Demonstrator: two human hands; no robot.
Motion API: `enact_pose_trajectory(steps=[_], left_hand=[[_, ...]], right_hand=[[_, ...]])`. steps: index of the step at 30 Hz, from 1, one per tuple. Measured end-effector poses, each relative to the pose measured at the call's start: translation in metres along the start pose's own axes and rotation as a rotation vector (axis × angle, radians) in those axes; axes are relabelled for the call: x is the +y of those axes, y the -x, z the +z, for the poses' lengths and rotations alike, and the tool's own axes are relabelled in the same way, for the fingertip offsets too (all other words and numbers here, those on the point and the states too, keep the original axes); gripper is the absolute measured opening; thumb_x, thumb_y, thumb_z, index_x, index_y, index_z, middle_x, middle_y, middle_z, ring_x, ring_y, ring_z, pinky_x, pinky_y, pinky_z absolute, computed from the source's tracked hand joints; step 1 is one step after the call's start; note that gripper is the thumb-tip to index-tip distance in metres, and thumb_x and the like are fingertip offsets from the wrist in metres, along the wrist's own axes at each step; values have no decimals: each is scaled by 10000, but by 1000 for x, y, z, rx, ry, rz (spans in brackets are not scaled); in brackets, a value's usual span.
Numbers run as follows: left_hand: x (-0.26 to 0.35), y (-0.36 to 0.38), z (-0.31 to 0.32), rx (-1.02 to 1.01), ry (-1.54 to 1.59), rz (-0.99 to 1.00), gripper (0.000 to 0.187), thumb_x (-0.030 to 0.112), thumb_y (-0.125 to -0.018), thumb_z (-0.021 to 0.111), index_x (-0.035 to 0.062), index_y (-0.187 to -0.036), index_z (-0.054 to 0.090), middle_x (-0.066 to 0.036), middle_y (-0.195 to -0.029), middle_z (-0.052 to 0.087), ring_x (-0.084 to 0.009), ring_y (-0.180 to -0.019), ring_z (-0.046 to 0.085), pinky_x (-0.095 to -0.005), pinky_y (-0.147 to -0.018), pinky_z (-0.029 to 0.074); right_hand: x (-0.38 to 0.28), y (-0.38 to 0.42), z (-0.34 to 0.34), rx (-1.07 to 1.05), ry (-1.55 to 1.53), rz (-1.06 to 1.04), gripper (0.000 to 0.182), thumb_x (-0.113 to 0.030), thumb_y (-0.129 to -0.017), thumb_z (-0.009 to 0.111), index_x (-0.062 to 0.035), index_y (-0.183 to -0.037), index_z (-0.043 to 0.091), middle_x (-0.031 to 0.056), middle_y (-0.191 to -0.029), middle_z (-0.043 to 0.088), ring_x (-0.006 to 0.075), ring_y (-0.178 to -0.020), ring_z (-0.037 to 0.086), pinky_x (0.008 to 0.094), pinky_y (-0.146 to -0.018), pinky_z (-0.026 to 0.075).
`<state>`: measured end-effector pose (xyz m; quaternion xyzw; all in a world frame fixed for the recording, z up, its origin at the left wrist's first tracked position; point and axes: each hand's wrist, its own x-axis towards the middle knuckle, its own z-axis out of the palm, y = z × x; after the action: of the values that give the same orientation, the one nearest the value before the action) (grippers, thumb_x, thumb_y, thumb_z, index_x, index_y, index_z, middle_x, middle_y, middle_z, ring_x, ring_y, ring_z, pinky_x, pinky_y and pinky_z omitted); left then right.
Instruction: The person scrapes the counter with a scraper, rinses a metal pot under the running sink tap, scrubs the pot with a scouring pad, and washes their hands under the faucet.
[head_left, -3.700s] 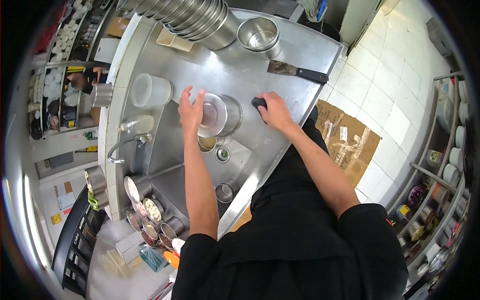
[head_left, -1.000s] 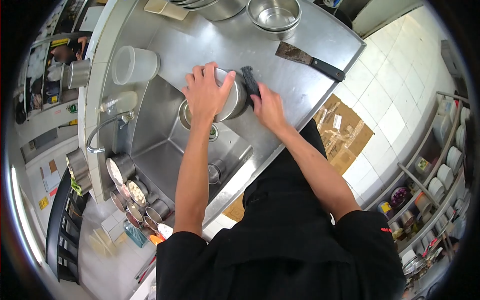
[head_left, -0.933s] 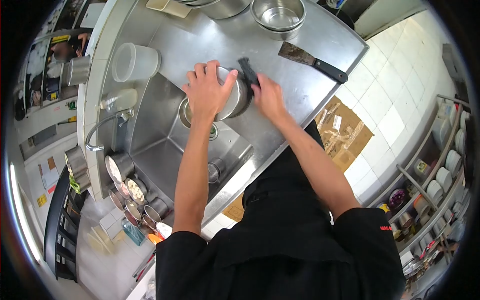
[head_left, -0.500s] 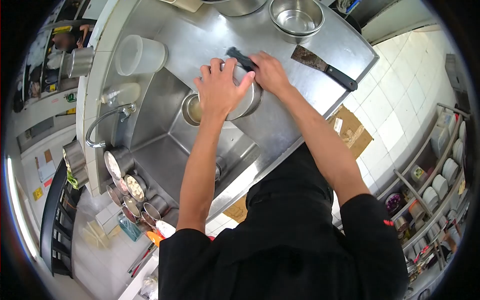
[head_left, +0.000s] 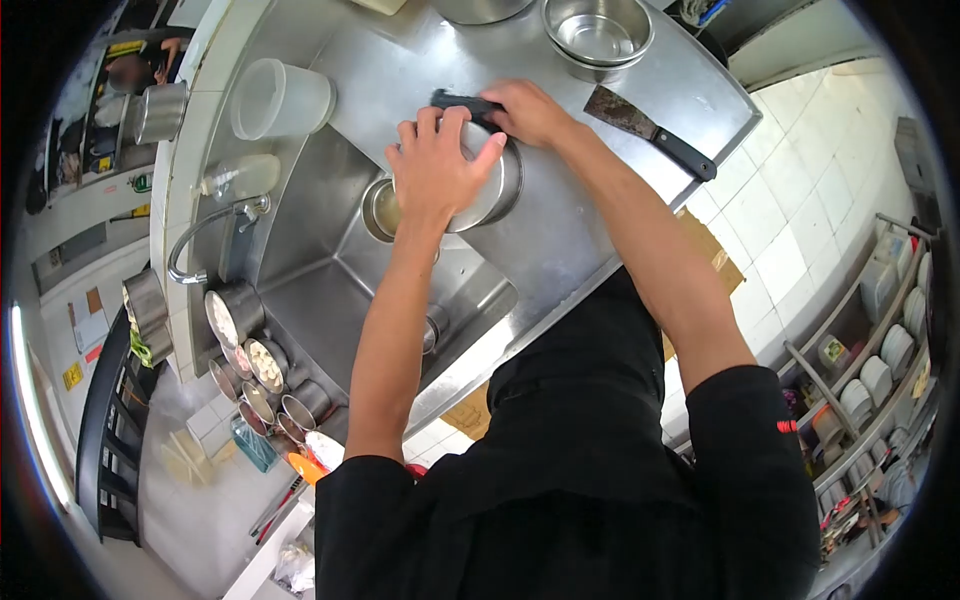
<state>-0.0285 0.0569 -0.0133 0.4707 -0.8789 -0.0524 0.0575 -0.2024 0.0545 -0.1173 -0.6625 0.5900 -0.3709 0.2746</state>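
A round stainless steel pot (head_left: 506, 200) sits at the edge between the sink and the steel counter. My left hand (head_left: 440, 172) lies over it, fingers spread and thumb apart, gripping the pot. My right hand (head_left: 527, 113) is closed around a dark scouring pad (head_left: 462, 101), pressed to the pot's far side. Part of the pot is hidden beneath my left hand. Just left of it, a smaller metal container (head_left: 379, 212) with cloudy liquid stands in the sink.
A wide scraper (head_left: 655, 132) with a black handle lies to the right, near stacked metal bowls (head_left: 598, 35). A translucent plastic tub (head_left: 285, 100) and a curved faucet (head_left: 190, 250) are at left. Several metal containers of food (head_left: 265, 365) stand beyond the sink (head_left: 310, 310).
My right hand has moved up and left along the pot with the scouring pad, whose end now points further left. My left hand stays on the pot, shifted slightly up and left.
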Motion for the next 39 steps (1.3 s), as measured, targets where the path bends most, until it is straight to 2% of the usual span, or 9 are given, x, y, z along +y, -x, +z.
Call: enact_pose_trajectory(steps=[4, 9, 11, 14, 22, 28, 36, 38, 39], left_hand=[[1, 0, 0, 5, 27, -19, 483, 529, -830, 686, 190, -1171, 639, -43, -1180, 585, -306, -1098, 537, -516, -919, 390], [9, 2, 2, 31, -6, -136, 484, 534, -837, 678, 200, -1184, 631, -48, -1176, 590, -315, -1100, 540, -530, -940, 395], [11, 2, 3, 9, -27, -112, 482, 532, -839, 677, 196, -1182, 630, -50, -1173, 588, -316, -1097, 538, -533, -940, 395], [9, -8, 4, 0, -24, -52, 479, 528, -843, 675, 189, -1177, 625, -54, -1168, 583, -316, -1092, 535, -535, -934, 395], [9, -4, -1, -36, 40, -62, 493, 539, -835, 679, 183, -1170, 620, -43, -1177, 585, -307, -1099, 533, -519, -910, 397], [14, -3, 5, 41, 30, -144, 548, 579, -807, 681, 167, -1166, 636, -75, -1189, 579, -309, -1097, 533, -536, -896, 383], [10, -11, 0, 51, 10, -224, 593, 615, -840, 642, 180, -1242, 620, -87, -1252, 571, -337, -1180, 508, -573, -963, 380], [9, -11, 1, -38, 12, -269, 612, 632, -831, 645, 197, -1261, 618, -80, -1265, 569, -332, -1171, 509, -571, -975, 375], [6, -13, 0, -129, 94, -298, 666, 641, -805, 660, 231, -1326, 589, -121, -1430, 460, -376, -1296, 404, -669, -999, 310]], right_hand=[[4, 2, 7, -3, -50, -122, 150, -56, -821, 653, -26, -967, 663, 209, -989, 611, 392, -968, 571, 474, -833, 465], [-35, 107, 6, 77, 44, 157, 243, -56, -781, 692, -1, -1015, 657, 225, -946, 625, 432, -964, 612, 508, -874, 488], [-56, 127, 22, 340, -63, 375, 245, -51, -761, 689, -4, -1000, 665, 218, -949, 632, 435, -899, 627, 498, -827, 509], [-31, 85, 19, 399, 19, 215, 241, -43, -760, 689, -7, -998, 673, 211, -966, 638, 424, -889, 634, 478, -800, 522], [1, -5, 7, -22, -54, -12, 203, -95, -787, 671, 3, -965, 662, 216, -1022, 637, 413, -988, 611, 486, -869, 497], [-36, 114, 28, 393, -7, 289, 241, -128, -777, 678, -1, -977, 637, 225, -964, 616, 433, -893, 625, 515, -779, 520], [-43, 95, 42, 389, 70, 246, 246, -67, -767, 680, 3, -999, 634, 234, -920, 611, 446, -834, 637, 517, -720, 535], [-59, 122, 63, 620, -18, 237, 201, -95, -782, 669, -7, -958, 623, 229, -905, 614, 444, -824, 631, 522, -717, 530], [-56, 115, 61, 540, 19, 345, 209, -107, -781, 665, -15, -966, 633, 231, -933, 629, 443, -850, 638, 505, -743, 536]])
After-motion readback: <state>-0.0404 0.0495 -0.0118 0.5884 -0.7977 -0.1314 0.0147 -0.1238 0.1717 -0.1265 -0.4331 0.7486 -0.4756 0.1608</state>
